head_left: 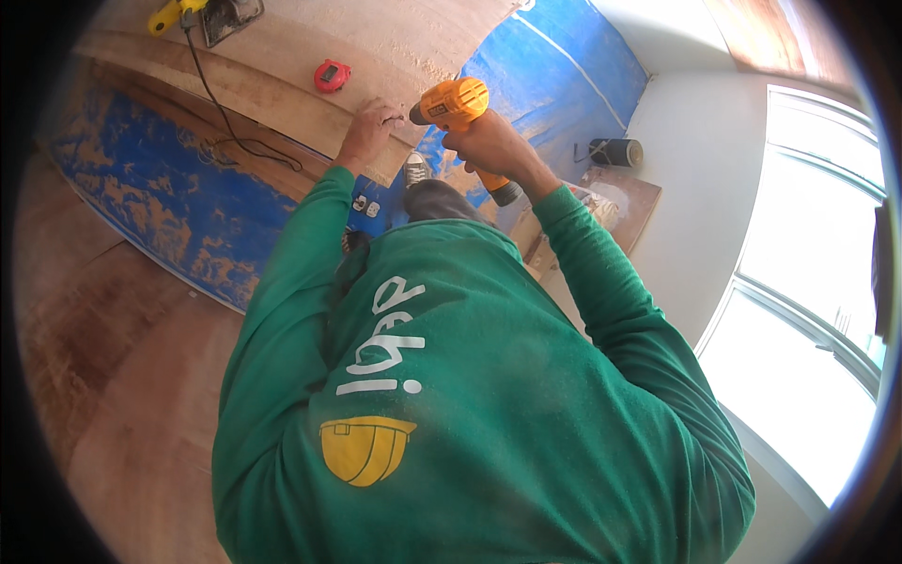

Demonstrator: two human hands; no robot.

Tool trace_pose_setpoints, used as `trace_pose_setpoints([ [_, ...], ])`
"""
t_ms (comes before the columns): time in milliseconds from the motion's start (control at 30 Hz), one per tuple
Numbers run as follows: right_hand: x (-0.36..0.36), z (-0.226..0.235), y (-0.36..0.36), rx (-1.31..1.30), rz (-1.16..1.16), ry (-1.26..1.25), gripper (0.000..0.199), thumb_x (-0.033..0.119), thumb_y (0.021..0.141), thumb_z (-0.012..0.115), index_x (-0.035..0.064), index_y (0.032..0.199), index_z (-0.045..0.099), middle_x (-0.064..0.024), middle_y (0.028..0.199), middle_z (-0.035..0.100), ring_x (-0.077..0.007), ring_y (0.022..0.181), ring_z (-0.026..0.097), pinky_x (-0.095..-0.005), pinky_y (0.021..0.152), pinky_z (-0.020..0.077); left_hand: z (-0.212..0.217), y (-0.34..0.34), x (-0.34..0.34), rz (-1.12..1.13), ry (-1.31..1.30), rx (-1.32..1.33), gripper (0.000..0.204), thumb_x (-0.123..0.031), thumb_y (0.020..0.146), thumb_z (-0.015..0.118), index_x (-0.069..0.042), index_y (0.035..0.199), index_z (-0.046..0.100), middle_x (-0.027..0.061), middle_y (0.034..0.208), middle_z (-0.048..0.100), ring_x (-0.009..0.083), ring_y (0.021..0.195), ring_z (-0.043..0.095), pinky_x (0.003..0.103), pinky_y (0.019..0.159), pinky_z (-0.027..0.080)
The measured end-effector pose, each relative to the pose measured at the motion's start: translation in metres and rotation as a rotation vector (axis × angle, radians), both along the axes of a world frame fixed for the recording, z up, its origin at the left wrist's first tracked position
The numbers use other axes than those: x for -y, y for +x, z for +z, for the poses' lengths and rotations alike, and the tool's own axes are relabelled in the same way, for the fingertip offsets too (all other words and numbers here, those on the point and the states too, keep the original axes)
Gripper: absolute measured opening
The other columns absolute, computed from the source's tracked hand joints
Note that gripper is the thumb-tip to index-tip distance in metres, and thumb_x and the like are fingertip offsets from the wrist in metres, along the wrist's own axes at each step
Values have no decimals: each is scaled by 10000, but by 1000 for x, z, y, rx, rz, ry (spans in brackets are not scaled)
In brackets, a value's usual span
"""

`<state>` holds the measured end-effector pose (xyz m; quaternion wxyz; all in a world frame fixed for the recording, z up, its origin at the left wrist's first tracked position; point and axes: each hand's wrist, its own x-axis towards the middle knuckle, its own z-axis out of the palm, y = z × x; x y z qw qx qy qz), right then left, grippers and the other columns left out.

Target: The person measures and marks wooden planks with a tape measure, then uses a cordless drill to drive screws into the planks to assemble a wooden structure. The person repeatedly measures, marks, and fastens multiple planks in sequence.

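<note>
My right hand (498,148) is wrapped round the grip of an orange cordless drill (455,101). The drill's dark chuck points left, at the near right corner of a wooden board (376,42). Close in front of the chuck, my left hand (368,130) rests at the board's edge with its fingers pinched together. A small dark piece shows by those fingertips, too small to name. On the board, just beyond my left hand, lies a red tape measure (332,75).
A yellow corded power tool (169,16) sits at the far left, its black cable (222,108) hanging over the board's edge. Blue sheeting (554,70) dusted with sawdust covers the floor. My shoe (416,169) is below the corner. A dark cylinder (615,152) lies by the right wall.
</note>
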<state>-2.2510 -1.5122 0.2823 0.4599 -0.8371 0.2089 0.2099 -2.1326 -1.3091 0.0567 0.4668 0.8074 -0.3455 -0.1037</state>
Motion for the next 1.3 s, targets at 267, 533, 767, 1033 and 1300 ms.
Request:
trace_pose_setpoints([
  [267,2,1,4,-36,38,11,412,224,941,694,-3,1282,737,-154,921,796,-257,730,800,-405,688,660,-1,-5,0,-9,-47,61,139,-118,910,830,-32,1011,788,103,1070,744,346,1121,670,457,1010,542],
  [533,4,2,4,-22,60,12,394,221,944,697,-7,1262,742,-144,917,792,-249,710,786,-397,686,657,-1,-7,-2,-41,-65,80,139,-100,907,824,-26,1004,757,102,1058,729,348,1116,667,455,1003,540],
  [767,10,-6,5,-46,53,22,380,217,941,710,-13,1242,738,-134,899,783,-237,723,784,-389,678,653,1,-11,1,-25,-58,122,116,-54,905,790,-67,1020,788,88,1065,747,349,1106,674,452,999,554],
  [1033,11,3,6,-83,103,29,393,245,967,727,-18,1260,722,-118,894,772,-226,680,777,-386,662,653,-3,-21,0,-31,-79,141,112,-21,908,755,-46,1017,755,98,1065,737,354,1103,676,456,1002,548],
  [1300,15,12,3,17,218,13,435,274,1003,694,-15,1329,712,-117,898,773,-221,700,789,-383,686,656,5,-20,5,-37,-107,129,99,-7,891,743,-41,984,749,119,1041,725,361,1101,675,461,978,548],
])
